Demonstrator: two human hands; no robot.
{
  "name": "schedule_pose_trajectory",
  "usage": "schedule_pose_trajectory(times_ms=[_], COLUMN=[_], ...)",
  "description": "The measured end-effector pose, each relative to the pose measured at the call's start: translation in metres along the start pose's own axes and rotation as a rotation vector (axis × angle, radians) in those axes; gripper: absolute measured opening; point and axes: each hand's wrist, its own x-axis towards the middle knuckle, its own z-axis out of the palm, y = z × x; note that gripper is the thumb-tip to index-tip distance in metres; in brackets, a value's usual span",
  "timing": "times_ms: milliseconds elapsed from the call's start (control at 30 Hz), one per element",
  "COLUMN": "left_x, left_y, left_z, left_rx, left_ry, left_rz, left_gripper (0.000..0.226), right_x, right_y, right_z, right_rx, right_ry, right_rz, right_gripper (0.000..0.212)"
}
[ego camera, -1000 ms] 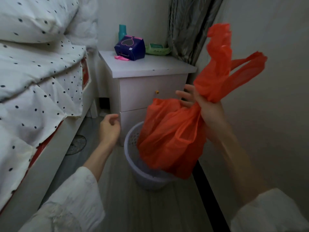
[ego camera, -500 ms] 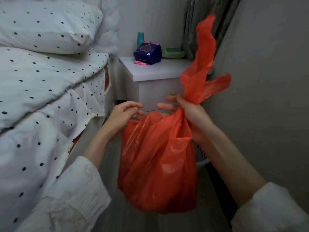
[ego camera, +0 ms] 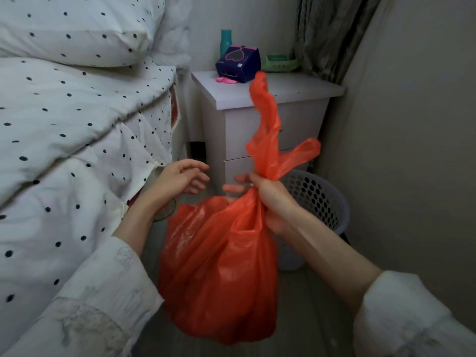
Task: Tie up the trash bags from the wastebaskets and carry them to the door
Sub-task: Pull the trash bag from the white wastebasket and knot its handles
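An orange trash bag (ego camera: 221, 269) hangs full in the air in front of me. My right hand (ego camera: 268, 199) grips its gathered neck, and the two loose handle ends (ego camera: 270, 130) stick up above the fist. My left hand (ego camera: 180, 177) hovers just left of the neck with fingers loosely spread, holding nothing and not touching the bag. The pale perforated wastebasket (ego camera: 316, 202) stands on the floor behind the bag, against the right wall, partly hidden by my right arm.
A bed with a dotted white duvet (ego camera: 77, 140) fills the left side. A white nightstand (ego camera: 257, 119) stands ahead with a dark blue box (ego camera: 238, 64), a teal bottle and a green tray on it. A curtain hangs behind; a wall runs close on the right.
The bag has come out of the wastebasket and swung toward me and lower. My left hand rose toward the bag's neck. The view shifted so the basket now shows at the right.
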Motion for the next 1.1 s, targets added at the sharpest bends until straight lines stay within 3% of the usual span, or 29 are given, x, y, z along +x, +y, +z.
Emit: schedule_pose_trajectory(times_ms=[167, 300, 467, 600, 700, 800, 900, 1000, 1100], left_x=[-0.002, -0.003, -0.007, -0.009, -0.009, -0.008, -0.001, 0.003, 0.002], left_y=[-0.023, -0.038, -0.045, -0.056, -0.058, -0.068, -0.085, -0.096, -0.096], left_z=[0.016, 0.032, 0.072, 0.104, 0.116, 0.116, 0.108, 0.096, 0.086], left_rx=[0.072, 0.135, 0.187, 0.139, 0.171, 0.304, 0.383, 0.259, -0.007], left_ry=[-0.161, -0.261, -0.27, -0.312, -0.281, -0.26, -0.218, -0.078, -0.055], left_rz=[-0.084, -0.127, -0.03, 0.005, 0.096, 0.178, 0.123, -0.021, -0.187], left_gripper=[0.027, 0.013, 0.029, 0.038, 0.04, 0.028, 0.003, 0.022, 0.03], right_x=[0.034, 0.047, 0.054, 0.055, 0.055, 0.056, 0.057, 0.053, 0.056], right_y=[0.04, 0.043, 0.055, 0.061, 0.061, 0.069, 0.084, 0.1, 0.104], right_z=[-0.036, -0.064, -0.074, -0.074, -0.073, -0.08, -0.091, -0.099, -0.107], right_rx=[-0.05, 0.008, -0.136, -0.375, -0.466, -0.52, -0.619, -0.615, -0.675], right_ry=[0.278, 0.358, 0.346, 0.261, 0.192, 0.159, 0.163, 0.041, 0.162], right_rz=[-0.061, -0.118, -0.121, -0.129, -0.162, -0.176, -0.149, -0.148, -0.127], right_gripper=[0.022, 0.02, 0.014, 0.036, 0.034, 0.031, 0.051, 0.03, 0.004])
